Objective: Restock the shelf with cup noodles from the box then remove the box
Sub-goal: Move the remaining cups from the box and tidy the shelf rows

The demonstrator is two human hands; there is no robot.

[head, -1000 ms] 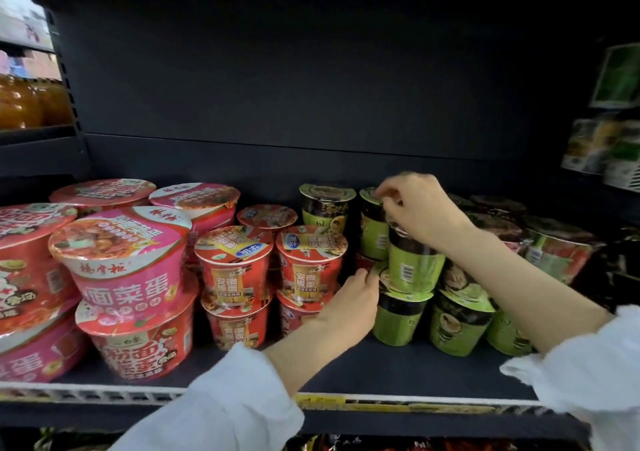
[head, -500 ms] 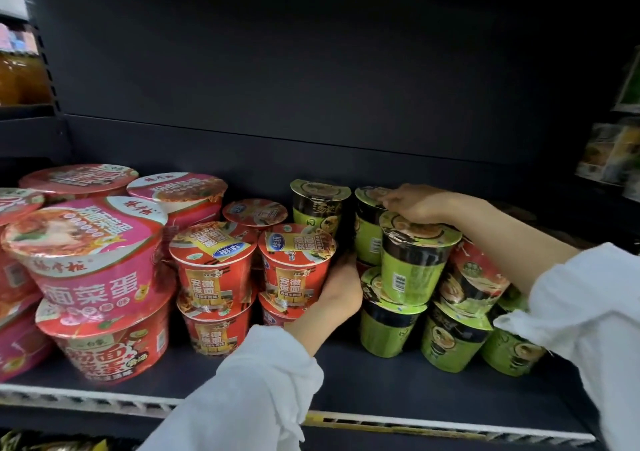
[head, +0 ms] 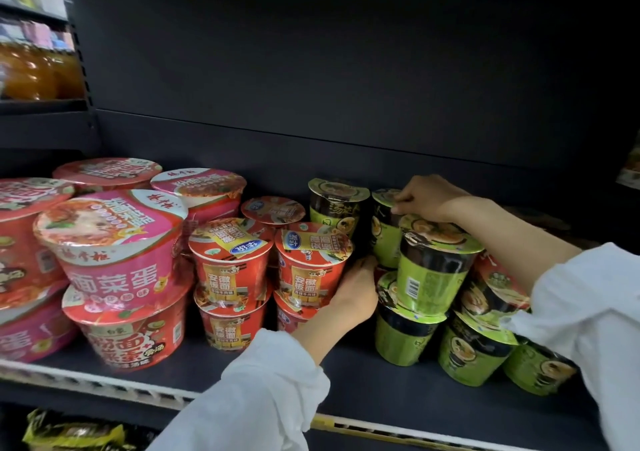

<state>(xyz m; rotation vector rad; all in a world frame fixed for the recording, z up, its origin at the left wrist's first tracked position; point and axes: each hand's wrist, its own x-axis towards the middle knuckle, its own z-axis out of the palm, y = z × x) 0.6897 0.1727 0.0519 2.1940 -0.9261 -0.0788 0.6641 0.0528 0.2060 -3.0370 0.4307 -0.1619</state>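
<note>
The right hand (head: 427, 197) curls its fingers over the rim of a green-and-black paper noodle cup (head: 385, 229) stacked near the dark metal shelf's (head: 363, 381) back edge. The left hand (head: 356, 291) reaches between red cups (head: 308, 263) and green stacks, apparently pressing the red one; its grip is hidden.

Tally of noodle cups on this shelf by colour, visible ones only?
Pink and red wide bowls: 6
Small red cups: 5
Green cups: 8, some partly hidden behind the right arm
Total: 19 visible; any further back cannot be seen.
</note>
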